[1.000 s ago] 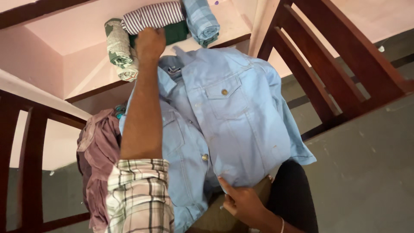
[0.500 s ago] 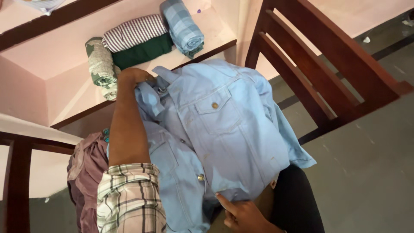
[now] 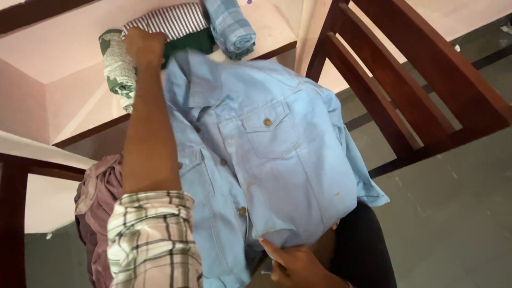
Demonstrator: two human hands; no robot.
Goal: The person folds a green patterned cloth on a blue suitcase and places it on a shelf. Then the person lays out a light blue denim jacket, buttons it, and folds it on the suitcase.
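The left hand (image 3: pixel 143 45) has lifted, clenched on the blue shirt (image 3: pixel 272 160) collar; the right hand (image 3: pixel 290 261) still pinches its hem.

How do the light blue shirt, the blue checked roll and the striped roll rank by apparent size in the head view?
1. light blue shirt, by far largest, though nearest the camera.
2. blue checked roll and striped roll look alike; both partly cut off, so unranked.

My left hand (image 3: pixel 143 47) is at the upper left of the frame, fingers curled into a closed fist, back of the hand toward the camera. My left forearm runs straight down to a rolled sleeve at lower left. My right hand (image 3: pixel 292 264) sits at bottom centre, fingers pinched shut, thumb pointing upper left.
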